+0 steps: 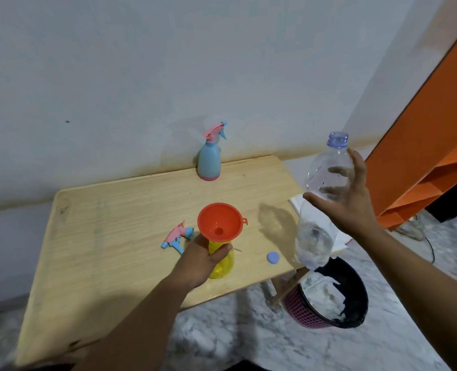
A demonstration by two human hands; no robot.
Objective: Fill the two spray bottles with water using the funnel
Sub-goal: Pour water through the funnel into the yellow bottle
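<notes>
Clear plastic water bottle (pixel 322 207) is held upright, up and right of the orange plastic funnel (pixel 219 222).
Right hand (pixel 353 202) is wrapped round it; yellow translucent spray bottle (pixel 223 263) is gripped by left hand (pixel 200 259).

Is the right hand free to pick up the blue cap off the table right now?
Probably not: the right hand grips the clear water bottle. The blue cap lies uncovered on the table, so the path looks open.

I see an orange-red funnel (pixel 219 222) on a yellow spray bottle (pixel 222 263), and a pale blue spray bottle (pixel 209 162) with a pink base. The worktop (pixel 115 210) is light wood grain; the floor (pixel 235 338) is grey-white marble pattern, the shelf (pixel 436 135) orange.
</notes>
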